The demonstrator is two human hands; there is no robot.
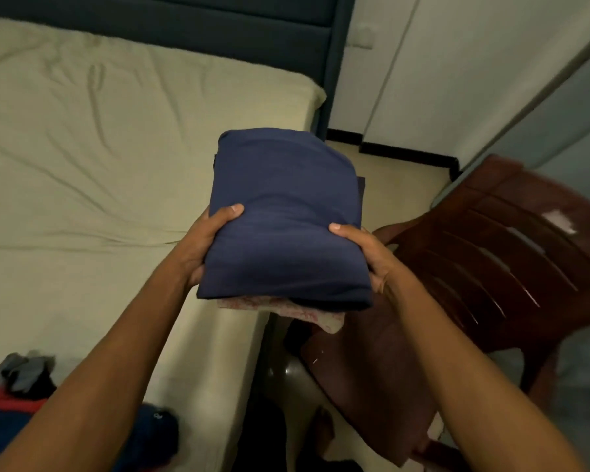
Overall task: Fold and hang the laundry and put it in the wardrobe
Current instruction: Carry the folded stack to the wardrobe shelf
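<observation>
**Folded stack lifted, bound for the wardrobe**

Both hands carry a stack of folded clothes in the air, over the gap between the bed (82, 158) and the chair (491, 253). The left hand (201, 247) grips the stack's left edge, thumb on top and fingers hidden beneath; the right hand (368, 257) grips the right edge the same way. The folding of these pieces looks done, so the step in hand seems to be the carry to the wardrobe.

On top lies a navy garment (283, 219), soft matte knit, folded into a plump rounded rectangle with smooth faces and one shallow crease. Under it a pale cloth with a red print (307, 315) pokes out at the near edge, limp and thinner. A dark edge of another piece shows at the right side; what it is cannot be told.

The next move likely calls for keeping the stack level and pinched evenly, since the lower cloth could slip out, then turning past the chair. The wardrobe itself cannot be made out for certain.

The bed wears a wrinkled cream sheet. The chair is glossy brown plastic with a slatted back. More clothes (17, 379), red, grey and blue, lie unfolded at the bed's near corner, so work remains.
</observation>
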